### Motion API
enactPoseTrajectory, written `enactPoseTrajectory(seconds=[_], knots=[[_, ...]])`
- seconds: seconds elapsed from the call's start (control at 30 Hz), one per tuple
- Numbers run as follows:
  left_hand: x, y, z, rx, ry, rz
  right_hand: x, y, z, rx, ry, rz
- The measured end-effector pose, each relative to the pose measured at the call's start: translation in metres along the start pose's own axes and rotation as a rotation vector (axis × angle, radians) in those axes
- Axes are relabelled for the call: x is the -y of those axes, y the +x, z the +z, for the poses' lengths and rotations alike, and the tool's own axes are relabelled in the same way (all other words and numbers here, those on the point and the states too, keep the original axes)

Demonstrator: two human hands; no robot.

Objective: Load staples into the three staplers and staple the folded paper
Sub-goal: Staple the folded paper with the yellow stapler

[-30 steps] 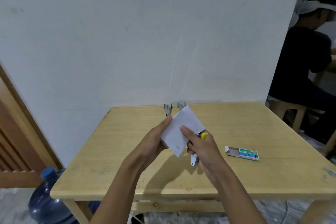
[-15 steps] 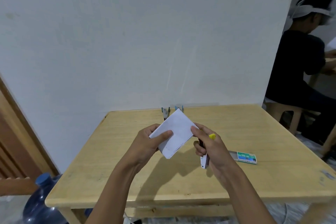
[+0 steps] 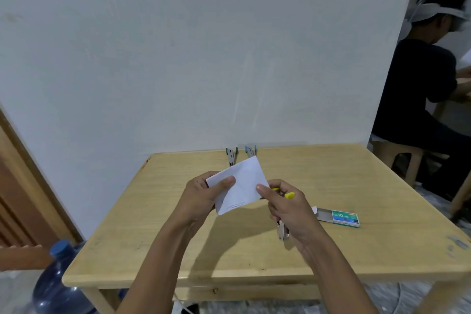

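at the far left a wooden door frame (image 3: 28, 186) runs out of the picture. below it a blue water bottle (image 3: 58, 280) stands on the floor, partly hidden by the near left corner of the table (image 3: 142, 245). the table's left and near edges are both in view, with bare wood between them and my arms.

my left hand (image 3: 201, 196) pinches the folded paper (image 3: 242, 183) at its left corner, thumb on the front, fingers hidden behind the sheet. the paper is held up over the middle of the table, tilted, touching only my hands.

behind its top corner, at the table's far edge by the wall, lie two staplers. the left stapler (image 3: 231, 156) is in plain view and the right stapler (image 3: 251, 151) is partly covered by the paper.

my right hand (image 3: 290, 211) sets its thumb on the paper's right edge while the fingers curl round the yellow stapler (image 3: 289, 195). only its yellow tip and metal end stick out, so i cannot tell whether its mouth is on the paper.

near my right hand, further right, the staple box (image 3: 342, 217) lies flat with its tray slid partly out. bare wood beyond it reaches the right edge, where some grey marks (image 3: 458, 243) are too blurred to make out. a seated person (image 3: 420, 99) at the far right is cut off by the frame.
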State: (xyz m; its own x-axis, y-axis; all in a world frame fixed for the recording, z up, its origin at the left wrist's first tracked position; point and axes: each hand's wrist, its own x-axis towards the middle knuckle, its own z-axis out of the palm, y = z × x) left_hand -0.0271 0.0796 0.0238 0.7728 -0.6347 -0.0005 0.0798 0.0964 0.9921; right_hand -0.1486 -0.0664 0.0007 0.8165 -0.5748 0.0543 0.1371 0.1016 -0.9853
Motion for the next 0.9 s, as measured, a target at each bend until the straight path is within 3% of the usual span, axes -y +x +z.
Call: enactPoseTrajectory(seconds=[0.23,0.43,0.53,0.63,0.9], knots=[[0.004,-0.004,0.0,0.116,-0.095,-0.075,-0.001,-0.004,0.007,-0.091,0.01,0.005],[0.007,-0.004,-0.001,0.075,-0.001,0.018,-0.004,-0.006,0.01,-0.086,0.047,0.02],[0.013,-0.006,0.01,0.003,-0.232,0.003,-0.003,-0.004,0.014,-0.147,0.174,0.039],[0.024,-0.013,0.027,0.035,-0.396,-0.052,-0.005,0.0,0.022,-0.182,0.291,0.04],[0.028,-0.014,0.037,-0.022,-0.23,0.052,-0.004,0.0,0.019,-0.057,0.05,0.021]])
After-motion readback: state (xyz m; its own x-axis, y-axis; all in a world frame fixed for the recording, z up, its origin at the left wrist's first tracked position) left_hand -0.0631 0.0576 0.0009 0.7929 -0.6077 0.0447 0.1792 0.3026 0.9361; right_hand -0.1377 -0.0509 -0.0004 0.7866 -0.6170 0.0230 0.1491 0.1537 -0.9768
